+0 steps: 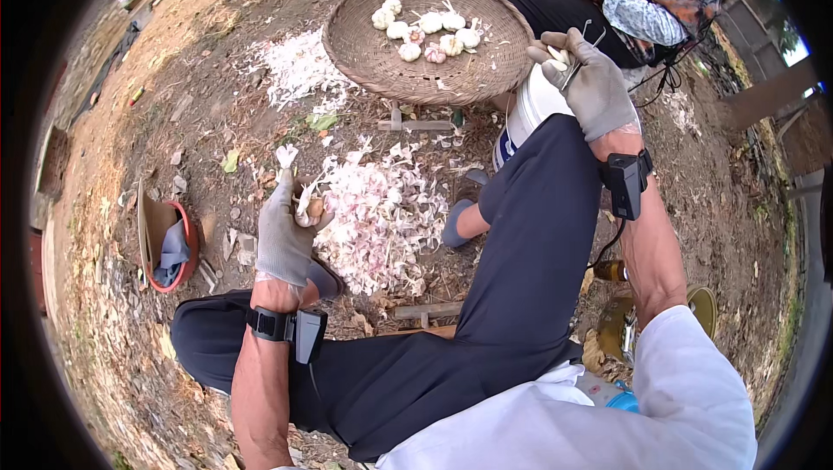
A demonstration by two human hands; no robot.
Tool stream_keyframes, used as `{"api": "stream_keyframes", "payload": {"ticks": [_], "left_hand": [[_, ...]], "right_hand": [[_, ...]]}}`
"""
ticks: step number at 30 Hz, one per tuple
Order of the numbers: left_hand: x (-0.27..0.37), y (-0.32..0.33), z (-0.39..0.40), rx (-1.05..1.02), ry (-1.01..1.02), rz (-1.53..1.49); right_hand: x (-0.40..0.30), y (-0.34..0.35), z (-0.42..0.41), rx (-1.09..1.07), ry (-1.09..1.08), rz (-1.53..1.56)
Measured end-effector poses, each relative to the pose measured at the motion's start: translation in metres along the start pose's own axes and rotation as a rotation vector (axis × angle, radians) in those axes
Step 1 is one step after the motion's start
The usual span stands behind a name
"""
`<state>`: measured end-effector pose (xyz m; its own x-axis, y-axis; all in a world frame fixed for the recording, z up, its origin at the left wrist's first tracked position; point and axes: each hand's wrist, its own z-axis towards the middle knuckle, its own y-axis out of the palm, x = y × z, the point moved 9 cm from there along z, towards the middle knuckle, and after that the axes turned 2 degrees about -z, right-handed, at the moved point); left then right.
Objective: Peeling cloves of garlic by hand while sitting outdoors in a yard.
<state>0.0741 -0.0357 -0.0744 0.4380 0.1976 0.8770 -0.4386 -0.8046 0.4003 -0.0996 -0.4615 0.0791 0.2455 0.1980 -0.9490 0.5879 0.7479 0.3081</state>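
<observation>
My gloved left hand (286, 235) grips the remains of a garlic bulb (310, 208), with papery skin standing up past the thumb. Beneath and beside it spreads a heap of pinkish-white garlic skins (384, 222) on the ground. My gloved right hand (589, 82), raised above my knee, holds several pale garlic cloves (557, 57) together with a thin metal tool (593, 32), whose two prongs stick out past the fingers. Just below that hand stands a white bucket (541, 94), partly covered by my leg. Whole garlic bulbs (429, 22) lie in a round woven basket (364, 56) ahead of me.
Across from me sits another person (644, 14) with gloved hands. A second pile of skins (299, 69) lies left of the basket. To my left is a red basin (191, 242) with a cloth and a hat. Behind my right arm stands a yellowish bucket (703, 317).
</observation>
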Motion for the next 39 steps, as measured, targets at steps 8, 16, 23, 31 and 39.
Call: {"api": "stream_keyframes", "payload": {"ticks": [8, 16, 23, 31, 39], "left_hand": [[0.007, 0.014, -0.001, 0.057, -0.039, -0.143], [0.031, 0.045, -0.012, -0.075, 0.156, -0.145], [0.022, 0.033, 0.006, -0.062, 0.148, -0.255], [0.042, 0.055, -0.011, 0.051, 0.28, 0.277], [0.049, 0.052, -0.019, 0.171, 0.291, 0.179]], "right_hand": [[-0.044, -0.1, 0.035, 0.213, -0.187, -1.323], [0.0, 0.055, -0.018, -0.196, 0.033, -0.715], [0.111, 0.196, -0.092, -0.413, 0.247, -0.4], [0.168, 0.233, -0.112, -0.479, 0.411, -0.175], [0.172, 0.211, -0.112, -0.418, 0.501, -0.067]]}}
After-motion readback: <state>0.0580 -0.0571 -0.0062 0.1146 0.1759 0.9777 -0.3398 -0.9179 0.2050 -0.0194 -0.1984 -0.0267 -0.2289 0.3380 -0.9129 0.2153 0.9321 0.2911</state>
